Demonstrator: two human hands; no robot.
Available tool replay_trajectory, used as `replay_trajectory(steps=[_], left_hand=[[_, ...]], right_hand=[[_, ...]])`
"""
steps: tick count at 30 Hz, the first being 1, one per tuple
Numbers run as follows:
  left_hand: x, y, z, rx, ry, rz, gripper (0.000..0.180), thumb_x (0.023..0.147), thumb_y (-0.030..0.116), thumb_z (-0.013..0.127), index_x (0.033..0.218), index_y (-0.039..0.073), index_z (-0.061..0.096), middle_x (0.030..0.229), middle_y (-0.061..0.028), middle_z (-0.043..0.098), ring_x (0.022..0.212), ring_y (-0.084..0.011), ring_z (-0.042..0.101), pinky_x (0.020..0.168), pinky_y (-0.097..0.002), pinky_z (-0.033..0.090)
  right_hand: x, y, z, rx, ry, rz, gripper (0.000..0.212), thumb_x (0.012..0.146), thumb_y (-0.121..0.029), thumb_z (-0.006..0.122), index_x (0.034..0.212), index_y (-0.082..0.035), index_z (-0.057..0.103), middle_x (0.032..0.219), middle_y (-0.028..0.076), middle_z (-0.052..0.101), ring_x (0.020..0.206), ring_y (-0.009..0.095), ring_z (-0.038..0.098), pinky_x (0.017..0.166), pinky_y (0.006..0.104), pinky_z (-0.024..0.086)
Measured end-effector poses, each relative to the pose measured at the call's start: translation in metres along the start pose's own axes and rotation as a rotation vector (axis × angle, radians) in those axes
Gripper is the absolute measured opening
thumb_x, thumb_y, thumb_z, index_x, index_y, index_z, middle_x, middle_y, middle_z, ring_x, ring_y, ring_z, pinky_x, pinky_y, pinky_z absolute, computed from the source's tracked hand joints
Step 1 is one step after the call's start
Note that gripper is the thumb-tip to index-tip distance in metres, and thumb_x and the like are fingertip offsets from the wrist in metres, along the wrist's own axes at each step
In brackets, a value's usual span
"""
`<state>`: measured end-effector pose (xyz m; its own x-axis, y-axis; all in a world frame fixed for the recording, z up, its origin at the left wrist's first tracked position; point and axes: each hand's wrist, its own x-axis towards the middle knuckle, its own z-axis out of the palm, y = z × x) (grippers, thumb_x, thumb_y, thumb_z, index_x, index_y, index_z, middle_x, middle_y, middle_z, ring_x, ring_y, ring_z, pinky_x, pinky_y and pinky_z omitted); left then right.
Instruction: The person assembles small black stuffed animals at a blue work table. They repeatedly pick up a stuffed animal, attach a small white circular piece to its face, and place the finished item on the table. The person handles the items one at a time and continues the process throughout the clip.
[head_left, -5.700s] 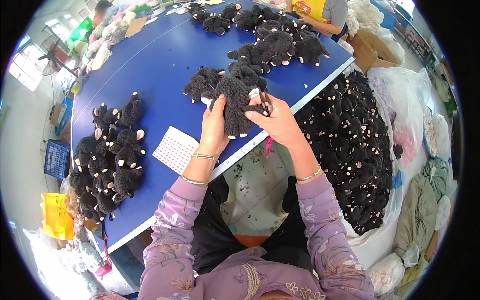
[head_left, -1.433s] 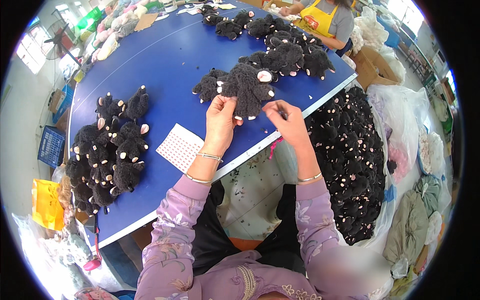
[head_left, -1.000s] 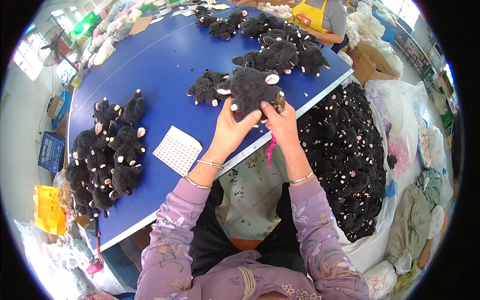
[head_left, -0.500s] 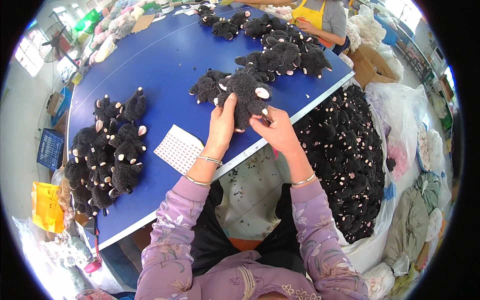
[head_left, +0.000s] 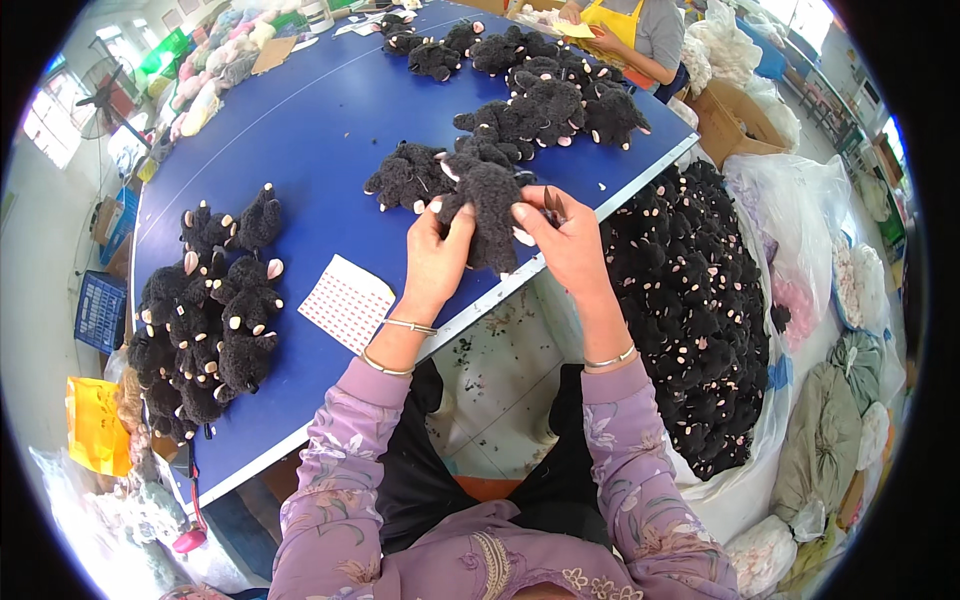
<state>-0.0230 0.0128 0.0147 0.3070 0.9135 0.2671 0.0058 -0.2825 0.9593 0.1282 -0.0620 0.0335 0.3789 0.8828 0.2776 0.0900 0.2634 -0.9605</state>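
Between my two hands is a black curly plush toy (head_left: 490, 215) with pale ears and paws, held over the table's near edge. My left hand (head_left: 436, 255) pinches its left side, thumb on top. The fingers of my right hand (head_left: 568, 240) close on its right side. Dark pointed blades, like small thread snips (head_left: 552, 203), stick out from my right hand; their handles are hidden. Just beyond lies another black plush toy (head_left: 408, 175) on the blue table (head_left: 330, 130). A sheet of small red-printed labels (head_left: 347, 303) rests left of my left hand.
A heap of black plush toys (head_left: 210, 330) covers the table's left part, and more (head_left: 550, 105) lie toward the far right. Right of the table, a large sack (head_left: 690, 330) is full of them. A co-worker in a yellow apron (head_left: 612, 22) stands at the far side.
The plush toy has been turned in my hands, so its ear now hangs low on the right. My right hand has shifted up, revealing the dark blades. The co-worker now holds something yellow.
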Motion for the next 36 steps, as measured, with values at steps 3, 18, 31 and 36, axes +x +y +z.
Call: replay_trajectory(steps=[3, 18, 31, 36], left_hand=[[0.003, -0.006, -0.004, 0.007, 0.039, 0.014, 0.028, 0.093, 0.023, 0.058, 0.080, -0.003, 0.058, 0.065, -0.0003, 0.054, 0.065, -0.0069, 0.046, 0.059, -0.0265, 0.041], [0.002, -0.005, -0.007, -0.607, -0.018, -0.038, 0.020, 0.098, 0.025, 0.055, 0.089, 0.006, 0.056, 0.080, 0.0060, 0.053, 0.073, -0.0019, 0.046, 0.064, -0.0208, 0.040], [0.003, -0.015, -0.013, -0.592, -0.250, -0.194, 0.013, 0.092, 0.018, 0.063, 0.095, 0.006, 0.062, 0.086, 0.0012, 0.063, 0.069, -0.0028, 0.053, 0.060, -0.0187, 0.043], [0.004, -0.010, -0.003, -0.506, -0.108, -0.059, 0.013, 0.089, 0.014, 0.066, 0.097, 0.004, 0.063, 0.084, 0.0023, 0.062, 0.068, -0.0034, 0.053, 0.059, -0.0196, 0.044]], right_hand=[[-0.001, 0.000, 0.005, 0.027, -0.046, -0.035, 0.020, 0.087, -0.009, 0.067, 0.100, 0.005, 0.063, 0.086, 0.000, 0.061, 0.077, 0.005, 0.053, 0.071, 0.0218, 0.047], [0.008, 0.028, -0.015, 0.383, -0.059, 0.146, 0.016, 0.093, -0.015, 0.061, 0.098, 0.000, 0.062, 0.071, -0.005, 0.047, 0.057, 0.002, 0.039, 0.047, 0.0182, 0.032], [0.012, 0.018, -0.007, 0.484, 0.183, 0.220, 0.017, 0.092, -0.017, 0.062, 0.092, 0.000, 0.062, 0.077, 0.001, 0.058, 0.053, 0.003, 0.044, 0.044, 0.0207, 0.033], [0.010, 0.008, -0.016, 0.539, 0.131, 0.232, 0.027, 0.095, -0.028, 0.057, 0.095, -0.001, 0.058, 0.080, 0.004, 0.058, 0.047, 0.003, 0.035, 0.042, 0.0199, 0.027]])
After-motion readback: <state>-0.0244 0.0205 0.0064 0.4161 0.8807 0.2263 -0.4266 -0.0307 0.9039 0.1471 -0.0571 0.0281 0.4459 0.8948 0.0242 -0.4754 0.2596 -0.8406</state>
